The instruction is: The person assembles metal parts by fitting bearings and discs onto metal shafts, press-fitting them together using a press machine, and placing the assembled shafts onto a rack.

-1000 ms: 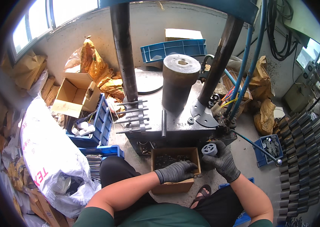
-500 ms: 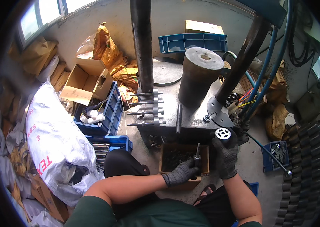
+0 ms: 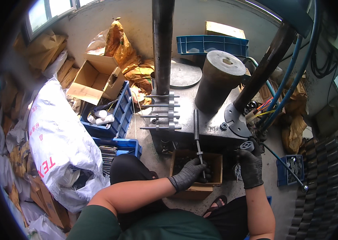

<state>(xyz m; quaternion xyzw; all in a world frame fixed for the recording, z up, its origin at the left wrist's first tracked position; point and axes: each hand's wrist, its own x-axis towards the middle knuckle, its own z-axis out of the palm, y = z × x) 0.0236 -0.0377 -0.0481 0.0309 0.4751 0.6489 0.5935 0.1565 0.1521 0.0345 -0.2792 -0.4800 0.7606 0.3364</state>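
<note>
My left grip [image 3: 189,175] was clamped on a thin metal rod [image 3: 197,140], held over the cardboard box [image 3: 195,191] of dark parts under the desk [image 3: 213,124]. My right grip [image 3: 251,166] pinched a small toothed ring [image 3: 247,145] near the desk's corner. A dark cylinder [image 3: 217,82] stood behind, a blue crate [image 3: 117,120] left. The box's contents were hard to make out.

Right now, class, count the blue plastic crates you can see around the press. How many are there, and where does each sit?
4: one crate behind the grey cylinder, one left of the press holding white pieces, one just below it, one small at right. Others may be hidden.
</note>
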